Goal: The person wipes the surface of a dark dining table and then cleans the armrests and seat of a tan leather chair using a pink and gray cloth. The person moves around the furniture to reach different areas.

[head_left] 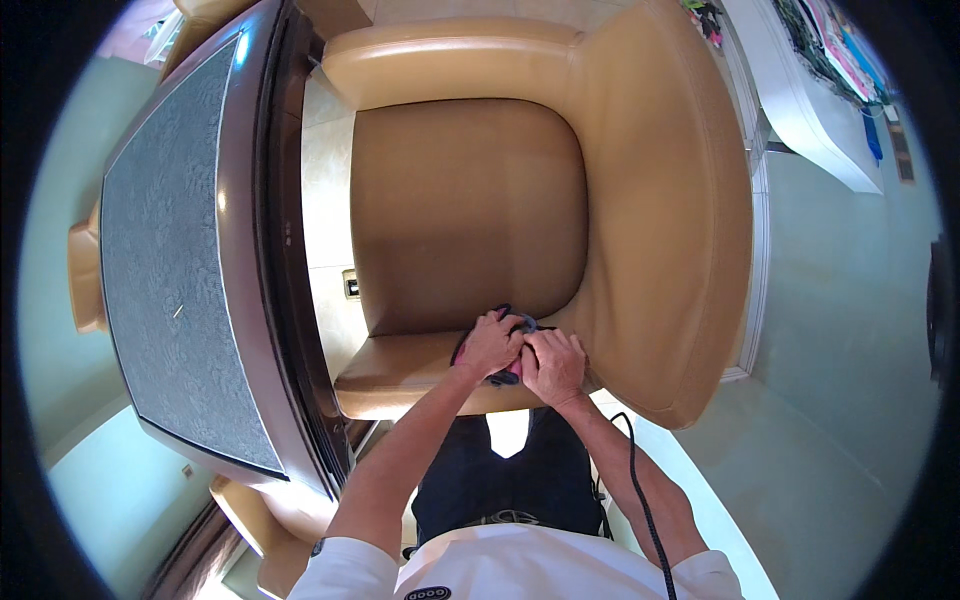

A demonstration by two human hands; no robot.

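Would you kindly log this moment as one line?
left hand: on cloth | right hand: on cloth | place: armchair arm | beside: table

tan armchair (pixel 660 200), dark blue-pink cloth (pixel 512 372)

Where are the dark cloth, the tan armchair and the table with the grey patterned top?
dark cloth (pixel 522 323): head view, on the bit showing above the knuckles.
tan armchair (pixel 465 210): head view, on the middle of the seat cushion.
table (pixel 170 260): head view, on the bare grey patterned top.
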